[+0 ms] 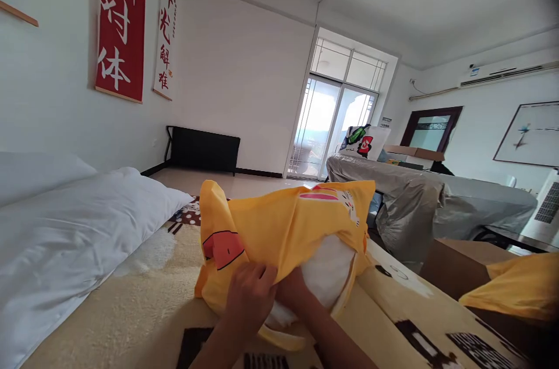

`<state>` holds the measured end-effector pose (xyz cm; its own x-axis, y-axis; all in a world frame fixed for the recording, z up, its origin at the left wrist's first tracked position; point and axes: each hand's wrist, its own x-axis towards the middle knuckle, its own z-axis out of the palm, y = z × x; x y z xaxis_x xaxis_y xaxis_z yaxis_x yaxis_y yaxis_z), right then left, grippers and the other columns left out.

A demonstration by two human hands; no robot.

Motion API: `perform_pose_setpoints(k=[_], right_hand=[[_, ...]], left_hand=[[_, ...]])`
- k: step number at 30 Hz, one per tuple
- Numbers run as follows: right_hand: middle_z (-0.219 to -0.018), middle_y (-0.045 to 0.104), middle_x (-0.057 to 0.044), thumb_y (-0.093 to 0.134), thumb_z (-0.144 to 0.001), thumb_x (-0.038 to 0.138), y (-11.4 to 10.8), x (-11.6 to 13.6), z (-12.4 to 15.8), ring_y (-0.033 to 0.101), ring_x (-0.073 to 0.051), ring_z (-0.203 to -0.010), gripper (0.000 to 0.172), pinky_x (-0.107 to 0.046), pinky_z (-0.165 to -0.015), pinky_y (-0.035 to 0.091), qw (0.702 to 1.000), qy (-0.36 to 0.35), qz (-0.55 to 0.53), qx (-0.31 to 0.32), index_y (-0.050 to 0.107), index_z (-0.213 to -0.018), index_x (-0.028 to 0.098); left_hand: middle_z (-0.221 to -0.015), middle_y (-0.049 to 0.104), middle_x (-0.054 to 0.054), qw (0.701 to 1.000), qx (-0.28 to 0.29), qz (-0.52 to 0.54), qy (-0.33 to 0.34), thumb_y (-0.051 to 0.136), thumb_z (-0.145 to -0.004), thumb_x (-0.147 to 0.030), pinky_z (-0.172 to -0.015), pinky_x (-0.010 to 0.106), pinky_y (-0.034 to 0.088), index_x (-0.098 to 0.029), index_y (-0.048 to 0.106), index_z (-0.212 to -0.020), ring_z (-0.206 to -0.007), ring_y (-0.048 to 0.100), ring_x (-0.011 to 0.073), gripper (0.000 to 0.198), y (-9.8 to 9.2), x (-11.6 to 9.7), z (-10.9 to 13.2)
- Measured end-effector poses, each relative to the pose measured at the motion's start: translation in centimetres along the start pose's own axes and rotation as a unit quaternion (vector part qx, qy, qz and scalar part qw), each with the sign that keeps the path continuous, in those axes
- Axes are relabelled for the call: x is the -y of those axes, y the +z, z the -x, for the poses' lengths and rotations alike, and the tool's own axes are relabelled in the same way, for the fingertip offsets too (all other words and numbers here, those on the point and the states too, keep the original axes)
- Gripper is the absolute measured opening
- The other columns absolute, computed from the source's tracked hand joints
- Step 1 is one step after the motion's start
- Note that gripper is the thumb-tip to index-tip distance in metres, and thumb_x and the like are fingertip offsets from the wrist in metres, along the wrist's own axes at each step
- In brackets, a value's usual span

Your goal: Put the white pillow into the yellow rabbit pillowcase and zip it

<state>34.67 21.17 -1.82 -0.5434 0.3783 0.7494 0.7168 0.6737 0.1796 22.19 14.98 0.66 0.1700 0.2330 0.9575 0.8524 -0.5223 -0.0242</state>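
Observation:
A yellow pillowcase (266,223) with cartoon prints lies on the bed in front of me, partly around a white pillow (329,267). The white pillow shows through the case's open side, which faces me. My left hand (252,287) is closed on the edge of the pillowcase, its fingers curled into the fabric. Beside it, my right hand (292,288) reaches into the opening against the white pillow. The cloth hides the fingers of my right hand, so their grip does not show.
White pillows (82,229) lie along the left of the patterned blanket (144,299). At the right, yellow fabric (519,287) hangs over a cardboard box (458,264). Behind stands furniture under a grey plastic cover (406,206), and a black folded panel (205,149) leans by the wall.

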Motion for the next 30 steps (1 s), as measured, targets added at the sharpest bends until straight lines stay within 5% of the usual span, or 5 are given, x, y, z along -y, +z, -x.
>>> perform_pose_setpoints(k=[4,8,13,23,30], right_hand=[[-0.071,0.063,-0.003,0.048,-0.086,0.017,-3.3,-4.6,2.7,0.058,-0.017,-0.074,0.015,-0.033,-0.077,0.041,0.986,-0.035,0.033,-0.158,0.061,-0.080,0.019],[-0.093,0.061,-0.011,0.053,-0.085,0.026,-6.2,-12.1,5.7,0.055,-0.024,-0.092,0.014,-0.038,-0.082,0.040,0.924,0.161,0.155,-0.309,0.055,-0.096,0.017],[-0.091,0.059,-0.013,0.050,-0.083,0.043,-6.2,-18.7,9.1,0.053,-0.028,-0.089,0.031,-0.041,-0.078,0.038,0.889,0.325,0.189,-0.263,0.052,-0.096,0.015],[-0.121,0.051,-0.014,0.049,-0.076,0.025,-7.8,-15.2,7.2,0.047,-0.029,-0.114,0.051,-0.045,-0.093,0.035,0.954,0.196,0.059,-0.219,0.043,-0.127,0.018],[-0.095,0.058,-0.011,0.054,-0.077,0.033,-7.9,-20.5,11.7,0.053,-0.022,-0.081,0.033,-0.033,-0.067,0.043,0.787,0.412,0.079,-0.452,0.057,-0.104,0.015]], left_hand=[[-0.053,0.051,-0.002,0.999,-0.013,-0.018,0.025,0.039,-0.088,-0.012,-0.052,0.028,0.033,-0.021,0.045,-0.066,-0.049,0.049,0.0152,0.024,-0.1,1.4,-0.4],[-0.055,0.050,0.000,0.998,-0.006,0.008,0.067,0.039,-0.091,-0.019,-0.055,0.027,0.035,-0.020,0.044,-0.065,-0.051,0.047,0.0146,0.027,0.2,1.4,0.2],[-0.054,0.051,0.001,0.987,-0.002,-0.003,0.159,0.042,-0.089,-0.016,-0.057,0.029,0.035,-0.018,0.048,-0.065,-0.054,0.044,0.0158,0.025,0.7,1.3,1.0],[-0.051,0.048,0.002,0.980,0.010,0.039,0.195,0.041,-0.091,-0.017,-0.056,0.028,0.038,-0.017,0.049,-0.071,-0.055,0.043,0.0157,0.022,-0.7,-0.3,0.4],[-0.055,0.055,0.001,0.971,0.006,-0.089,0.223,0.048,-0.084,-0.010,-0.061,0.031,0.039,-0.020,0.052,-0.074,-0.057,0.050,0.0171,0.014,-0.4,0.5,0.5]])
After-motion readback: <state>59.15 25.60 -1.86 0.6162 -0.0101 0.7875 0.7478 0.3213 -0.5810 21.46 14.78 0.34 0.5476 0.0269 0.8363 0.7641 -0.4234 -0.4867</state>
